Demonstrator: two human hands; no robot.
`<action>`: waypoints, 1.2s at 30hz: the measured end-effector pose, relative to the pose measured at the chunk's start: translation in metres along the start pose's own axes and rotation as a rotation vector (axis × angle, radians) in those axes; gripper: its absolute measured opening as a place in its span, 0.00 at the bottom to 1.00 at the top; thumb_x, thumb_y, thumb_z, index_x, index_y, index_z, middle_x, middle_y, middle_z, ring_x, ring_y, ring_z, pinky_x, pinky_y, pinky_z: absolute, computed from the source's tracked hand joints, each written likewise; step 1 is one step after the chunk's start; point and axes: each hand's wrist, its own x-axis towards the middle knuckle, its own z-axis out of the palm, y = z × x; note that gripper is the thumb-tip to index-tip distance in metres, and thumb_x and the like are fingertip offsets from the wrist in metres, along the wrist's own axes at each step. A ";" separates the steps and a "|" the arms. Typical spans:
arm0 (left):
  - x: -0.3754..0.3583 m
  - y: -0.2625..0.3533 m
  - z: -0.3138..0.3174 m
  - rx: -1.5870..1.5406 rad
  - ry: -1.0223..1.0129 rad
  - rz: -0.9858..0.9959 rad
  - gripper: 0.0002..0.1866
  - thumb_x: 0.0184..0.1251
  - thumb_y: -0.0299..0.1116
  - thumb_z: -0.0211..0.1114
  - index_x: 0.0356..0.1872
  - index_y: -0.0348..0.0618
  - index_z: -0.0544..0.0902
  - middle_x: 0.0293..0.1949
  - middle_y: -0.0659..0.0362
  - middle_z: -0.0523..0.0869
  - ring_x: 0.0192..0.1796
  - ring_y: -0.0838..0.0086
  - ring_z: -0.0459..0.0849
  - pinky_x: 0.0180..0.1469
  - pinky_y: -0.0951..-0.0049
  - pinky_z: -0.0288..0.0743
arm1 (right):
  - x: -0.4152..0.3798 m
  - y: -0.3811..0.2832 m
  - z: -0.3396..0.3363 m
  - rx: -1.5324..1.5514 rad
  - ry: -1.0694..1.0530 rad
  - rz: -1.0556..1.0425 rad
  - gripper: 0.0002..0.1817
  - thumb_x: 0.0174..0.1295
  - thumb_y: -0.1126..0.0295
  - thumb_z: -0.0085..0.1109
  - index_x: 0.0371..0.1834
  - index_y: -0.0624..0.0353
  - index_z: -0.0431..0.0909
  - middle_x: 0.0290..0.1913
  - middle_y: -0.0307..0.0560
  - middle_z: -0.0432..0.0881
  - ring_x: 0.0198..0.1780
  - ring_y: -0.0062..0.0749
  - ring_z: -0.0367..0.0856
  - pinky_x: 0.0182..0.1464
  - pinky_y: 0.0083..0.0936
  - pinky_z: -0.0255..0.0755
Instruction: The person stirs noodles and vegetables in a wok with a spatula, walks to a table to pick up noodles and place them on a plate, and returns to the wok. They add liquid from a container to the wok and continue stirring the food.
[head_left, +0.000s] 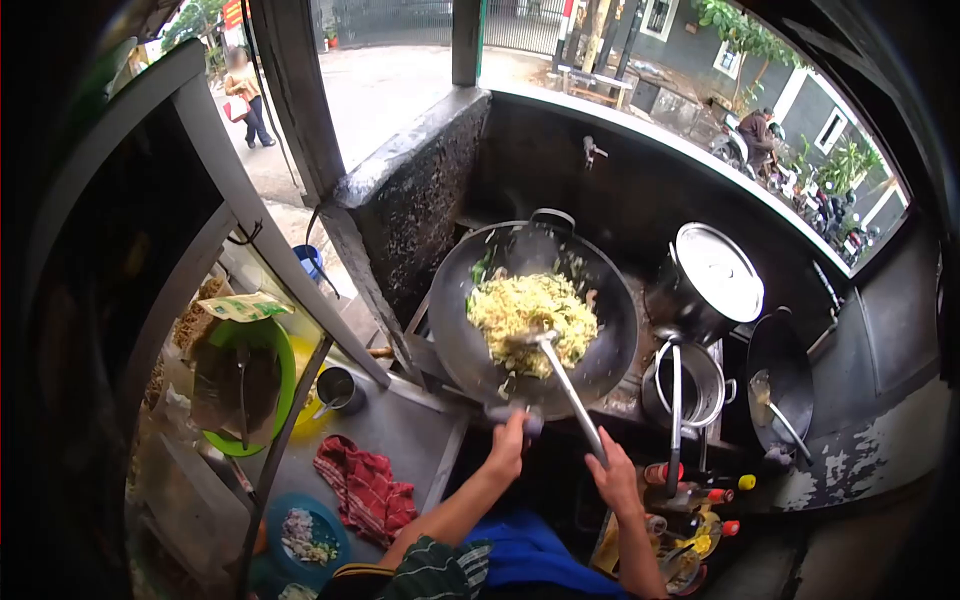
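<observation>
A large dark wok point(455, 350) holds a heap of yellow noodles or rice point(530, 305) with green bits. My right hand point(614, 478) grips the handle of a long metal ladle point(568, 388), whose head rests on the food. At the wok's near edge my left hand point(510, 440) is closed on a cloth-wrapped handle point(522, 418); its fingers are partly hidden.
Right of the wok stand a tall lidded pot point(718, 275), a smaller pot point(705, 390) and a second wok point(785, 360) with a spatula. Bottles point(700, 495) are below. At left are a green basin point(285, 385), red cloth point(368, 488) and blue plate point(335, 525). People are outside.
</observation>
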 end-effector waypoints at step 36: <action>0.041 0.007 0.006 -0.073 0.108 -0.009 0.06 0.52 0.37 0.63 0.25 0.49 0.77 0.23 0.64 0.77 0.24 0.78 0.74 0.25 0.77 0.64 | -0.011 -0.044 -0.095 0.040 -0.001 -0.038 0.23 0.57 0.73 0.59 0.59 0.53 0.75 0.36 0.54 0.81 0.39 0.47 0.80 0.44 0.36 0.72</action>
